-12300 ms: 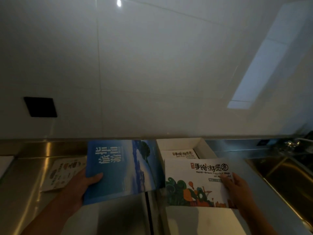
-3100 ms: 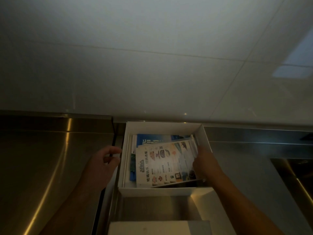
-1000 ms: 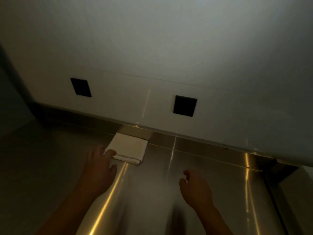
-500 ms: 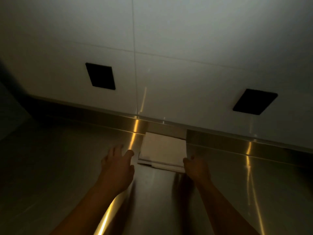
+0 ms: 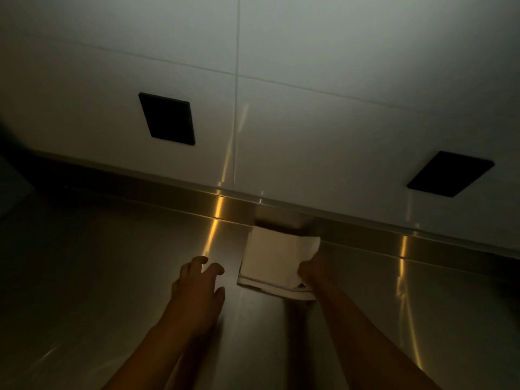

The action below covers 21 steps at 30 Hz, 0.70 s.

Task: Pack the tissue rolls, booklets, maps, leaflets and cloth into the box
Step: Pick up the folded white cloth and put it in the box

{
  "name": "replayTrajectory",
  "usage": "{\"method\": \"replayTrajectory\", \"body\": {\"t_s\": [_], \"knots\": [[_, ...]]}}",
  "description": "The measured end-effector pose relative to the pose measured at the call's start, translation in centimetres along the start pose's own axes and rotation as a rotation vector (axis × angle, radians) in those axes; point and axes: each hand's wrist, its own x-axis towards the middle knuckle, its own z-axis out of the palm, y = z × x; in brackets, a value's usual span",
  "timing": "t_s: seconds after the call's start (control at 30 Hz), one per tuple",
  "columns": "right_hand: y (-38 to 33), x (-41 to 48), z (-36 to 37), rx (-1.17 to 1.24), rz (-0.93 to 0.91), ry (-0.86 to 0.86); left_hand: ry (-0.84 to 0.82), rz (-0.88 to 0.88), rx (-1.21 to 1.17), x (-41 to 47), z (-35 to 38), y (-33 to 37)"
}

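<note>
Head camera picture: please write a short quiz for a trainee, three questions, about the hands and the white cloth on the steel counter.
1. True or false: the left hand holds the cloth.
2. Which grips the cloth's edge? A the left hand, B the right hand, C both hands.
3. How many black squares are on the wall?
Key: 1 false; 2 B; 3 two.

Soft matt cloth on glossy brushed-steel counter.
</note>
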Motion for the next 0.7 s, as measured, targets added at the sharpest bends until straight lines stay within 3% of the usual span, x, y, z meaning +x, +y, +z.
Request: {"method": "replayTrajectory", "body": {"t_s": [0.17, 0.47, 0.7], "knots": [[4.1, -0.9, -3.4, 0.258, -0.005, -0.03, 0.062, 0.014, -0.097, -1.0, 1.4, 2.3], [15.8, -5.3, -16.0, 0.362, -0.028, -0.081, 0.111, 0.074, -0.148, -7.4, 7.8, 13.2], [23.8, -7.5, -27.6, 0.448, -0.102, -0.079, 0.076, 0.003, -0.399, -14.0, 13.9, 24.3]]}}
